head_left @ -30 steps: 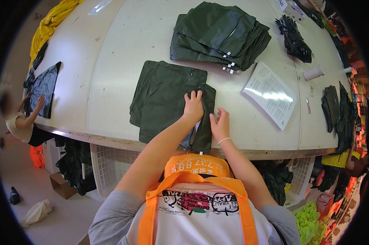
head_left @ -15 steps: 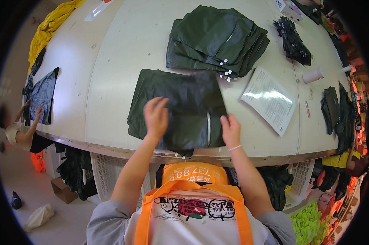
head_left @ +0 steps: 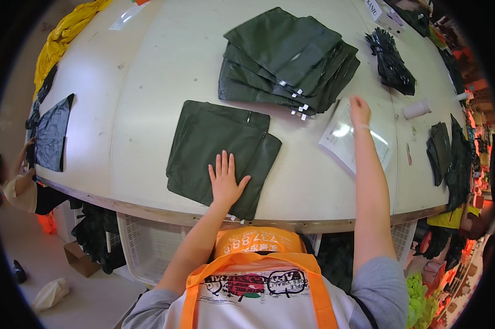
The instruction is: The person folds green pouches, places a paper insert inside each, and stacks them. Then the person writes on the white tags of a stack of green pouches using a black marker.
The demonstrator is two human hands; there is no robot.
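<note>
My left hand (head_left: pixel 225 183) lies flat, fingers spread, on a low stack of folded dark green garment pieces (head_left: pixel 217 131) near the table's front edge. Stretched out to the right, my right hand (head_left: pixel 360 112) is at the upper edge of a stack of glossy printed plastic sheets or bags (head_left: pixel 341 137). Its fingers are curled together; whatever is between them is hidden. Beyond my left hand rises a larger, fanned pile of dark green pieces (head_left: pixel 291 49), with small white tags showing along its near side.
Right of the sheets are a white thread cone (head_left: pixel 418 109), a small pinkish tool (head_left: pixel 408 154), a black bundle of strips (head_left: pixel 390 60) and dark folded pieces (head_left: pixel 438 153). Another person (head_left: pixel 22 186) handles dark fabric (head_left: pixel 52 134) at the far left. White crates (head_left: pixel 148 247) stand under the table.
The dark green piece between my hands has left them, and the far pile's top looks different. My left hand has come down onto the near stack; my right hand has moved far right.
</note>
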